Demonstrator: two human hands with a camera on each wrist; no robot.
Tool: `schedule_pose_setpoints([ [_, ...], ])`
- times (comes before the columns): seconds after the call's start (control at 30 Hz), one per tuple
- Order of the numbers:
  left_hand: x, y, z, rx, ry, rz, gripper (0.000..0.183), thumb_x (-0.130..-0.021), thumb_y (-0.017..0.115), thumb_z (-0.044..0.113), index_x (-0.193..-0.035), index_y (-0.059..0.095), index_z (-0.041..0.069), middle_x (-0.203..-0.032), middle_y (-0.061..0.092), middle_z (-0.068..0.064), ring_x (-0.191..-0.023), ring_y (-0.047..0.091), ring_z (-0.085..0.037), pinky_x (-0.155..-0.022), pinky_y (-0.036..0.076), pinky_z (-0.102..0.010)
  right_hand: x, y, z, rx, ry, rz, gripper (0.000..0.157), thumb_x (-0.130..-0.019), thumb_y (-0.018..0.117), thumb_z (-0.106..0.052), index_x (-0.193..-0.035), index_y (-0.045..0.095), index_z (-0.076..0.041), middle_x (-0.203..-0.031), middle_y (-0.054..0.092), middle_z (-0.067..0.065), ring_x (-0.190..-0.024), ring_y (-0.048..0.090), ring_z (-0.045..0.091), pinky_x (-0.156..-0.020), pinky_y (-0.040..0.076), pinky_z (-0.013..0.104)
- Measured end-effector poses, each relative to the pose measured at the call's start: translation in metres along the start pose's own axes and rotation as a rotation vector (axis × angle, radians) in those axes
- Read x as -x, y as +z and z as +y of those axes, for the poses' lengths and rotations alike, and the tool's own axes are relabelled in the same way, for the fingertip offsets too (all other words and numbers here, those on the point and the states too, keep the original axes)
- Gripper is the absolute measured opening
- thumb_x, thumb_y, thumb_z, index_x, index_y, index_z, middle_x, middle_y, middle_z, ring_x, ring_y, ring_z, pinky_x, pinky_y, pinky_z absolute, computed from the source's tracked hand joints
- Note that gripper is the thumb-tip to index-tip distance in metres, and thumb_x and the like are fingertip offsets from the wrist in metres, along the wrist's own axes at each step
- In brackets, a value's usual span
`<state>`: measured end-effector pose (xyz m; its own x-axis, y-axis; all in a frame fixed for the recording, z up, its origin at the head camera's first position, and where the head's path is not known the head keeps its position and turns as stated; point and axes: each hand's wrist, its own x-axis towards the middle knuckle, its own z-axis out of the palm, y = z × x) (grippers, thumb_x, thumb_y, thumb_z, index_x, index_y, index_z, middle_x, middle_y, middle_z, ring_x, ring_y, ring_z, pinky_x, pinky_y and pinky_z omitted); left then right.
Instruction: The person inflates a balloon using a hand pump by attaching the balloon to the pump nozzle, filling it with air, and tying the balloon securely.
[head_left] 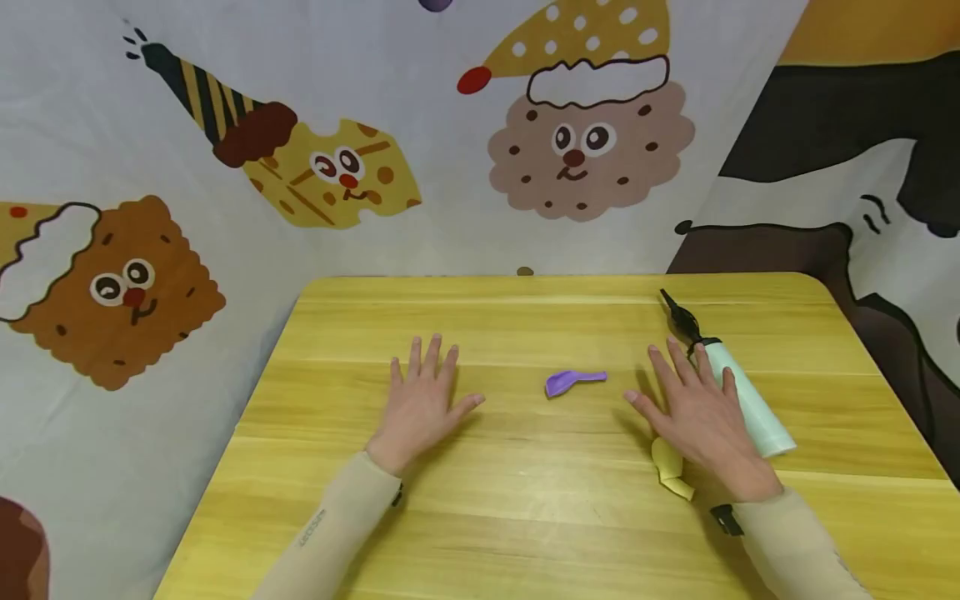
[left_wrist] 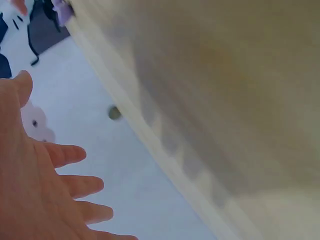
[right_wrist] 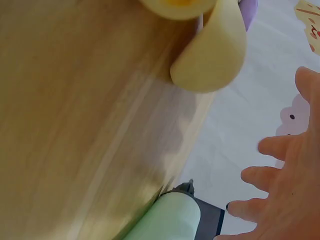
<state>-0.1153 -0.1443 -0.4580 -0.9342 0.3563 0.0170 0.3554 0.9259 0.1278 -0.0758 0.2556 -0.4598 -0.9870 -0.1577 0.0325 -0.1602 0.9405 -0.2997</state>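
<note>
My left hand [head_left: 420,412] hovers over the left half of the table with fingers straight and spread, holding nothing. Spread likewise, my right hand [head_left: 701,417] is on the right side, overlapping part of a mint-green balloon pump [head_left: 757,412] in the head view. The pump lies on its side, its black nozzle [head_left: 681,317] toward the far edge. A deflated purple balloon [head_left: 566,382] lies flat between the hands. Just below the right palm is a limp yellow balloon [head_left: 666,458], seen large in the right wrist view as a curled yellow shape [right_wrist: 212,57].
The wood-grain table [head_left: 517,525] has rounded far corners. Behind and to the left of it hangs a white cloth [head_left: 450,242] printed with cartoon biscuits and cheese in party hats. Dark and brown printed shapes [head_left: 757,258] stand at the right.
</note>
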Motion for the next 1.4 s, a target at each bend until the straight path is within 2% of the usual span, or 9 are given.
schedule_pose_setpoints([
  [0.2, -0.032, -0.008, 0.037, -0.014, 0.12, -0.026, 0.083, -0.102, 0.043, 0.069, -0.16, 0.038, 0.011, -0.168, 0.023, -0.018, -0.155, 0.017, -0.044, -0.118, 0.021, -0.071, 0.003, -0.007, 0.003, -0.02, 0.0, 0.034, 0.083, -0.105, 0.048, -0.06, -0.166, 0.019, -0.013, -0.17, 0.013, 0.022, -0.152, 0.008, 0.055, -0.111, 0.007, 0.081],
  [0.37, -0.056, -0.004, 0.072, -0.022, 0.276, -0.004, 0.066, -0.104, 0.054, 0.056, -0.151, 0.052, 0.009, -0.159, 0.044, -0.015, -0.148, 0.04, -0.034, -0.116, 0.037, -0.06, 0.007, -0.014, 0.004, -0.008, -0.003, 0.063, 0.081, -0.105, 0.049, -0.058, -0.165, 0.024, -0.01, -0.169, 0.017, 0.022, -0.152, 0.012, 0.053, -0.113, 0.012, 0.079],
  [0.5, -0.071, 0.005, 0.1, -0.056, 0.417, 0.054, 0.048, -0.104, 0.061, 0.046, -0.135, 0.066, 0.011, -0.138, 0.063, -0.01, -0.125, 0.061, -0.026, -0.1, 0.054, -0.045, 0.01, -0.019, 0.005, -0.007, -0.001, 0.087, 0.079, -0.104, 0.051, -0.057, -0.162, 0.03, -0.007, -0.168, 0.021, 0.023, -0.152, 0.016, 0.052, -0.112, 0.016, 0.078],
  [0.63, -0.085, 0.015, 0.12, -0.114, 0.479, 0.073, 0.035, -0.101, 0.067, 0.044, -0.119, 0.073, 0.015, -0.112, 0.065, -0.001, -0.096, 0.063, -0.016, -0.079, 0.055, -0.031, 0.011, -0.022, 0.008, 0.007, 0.0, 0.115, 0.077, -0.104, 0.053, -0.057, -0.159, 0.037, -0.005, -0.166, 0.027, 0.024, -0.15, 0.02, 0.054, -0.11, 0.019, 0.078],
  [0.83, -0.099, 0.024, 0.133, -0.208, 0.459, 0.026, 0.028, -0.1, 0.07, 0.041, -0.107, 0.077, 0.016, -0.094, 0.06, 0.004, -0.078, 0.054, -0.01, -0.064, 0.045, -0.022, 0.013, -0.023, 0.011, 0.01, 0.002, 0.134, 0.076, -0.103, 0.055, -0.055, -0.156, 0.041, -0.003, -0.163, 0.03, 0.026, -0.148, 0.023, 0.055, -0.108, 0.023, 0.078],
  [0.97, -0.104, 0.027, 0.137, -0.305, 0.419, -0.018, 0.021, -0.103, 0.066, 0.033, -0.109, 0.08, 0.019, -0.094, 0.071, 0.005, -0.075, 0.061, -0.008, -0.064, 0.051, -0.022, 0.015, -0.023, 0.014, 0.012, 0.002, 0.144, 0.075, -0.103, 0.056, -0.054, -0.155, 0.042, -0.001, -0.163, 0.031, 0.027, -0.146, 0.026, 0.057, -0.104, 0.027, 0.077],
  [1.1, -0.104, 0.027, 0.138, -0.303, 0.347, -0.058, 0.014, -0.103, 0.067, 0.025, -0.108, 0.08, 0.022, -0.093, 0.077, 0.004, -0.073, 0.068, -0.009, -0.061, 0.057, -0.025, 0.017, -0.024, 0.018, 0.017, 0.011, 0.146, 0.075, -0.104, 0.056, -0.053, -0.155, 0.042, 0.0, -0.163, 0.031, 0.028, -0.144, 0.029, 0.058, -0.101, 0.03, 0.077],
  [1.23, -0.099, 0.021, 0.131, -0.101, 0.283, -0.017, 0.015, -0.104, 0.066, 0.025, -0.102, 0.08, 0.022, -0.086, 0.076, 0.006, -0.065, 0.064, -0.006, -0.053, 0.053, -0.024, 0.021, -0.026, 0.023, 0.026, 0.03, 0.137, 0.075, -0.104, 0.055, -0.053, -0.155, 0.041, 0.0, -0.163, 0.029, 0.028, -0.143, 0.029, 0.058, -0.1, 0.03, 0.078],
  [1.4, -0.092, 0.014, 0.118, 0.284, 0.21, 0.046, 0.017, -0.103, 0.067, 0.027, -0.107, 0.082, 0.019, -0.091, 0.078, 0.005, -0.059, 0.057, -0.005, -0.051, 0.044, -0.02, 0.027, -0.03, 0.03, 0.022, 0.058, 0.13, 0.074, -0.105, 0.053, -0.053, -0.155, 0.041, 0.001, -0.164, 0.027, 0.028, -0.144, 0.028, 0.058, -0.1, 0.029, 0.079],
])
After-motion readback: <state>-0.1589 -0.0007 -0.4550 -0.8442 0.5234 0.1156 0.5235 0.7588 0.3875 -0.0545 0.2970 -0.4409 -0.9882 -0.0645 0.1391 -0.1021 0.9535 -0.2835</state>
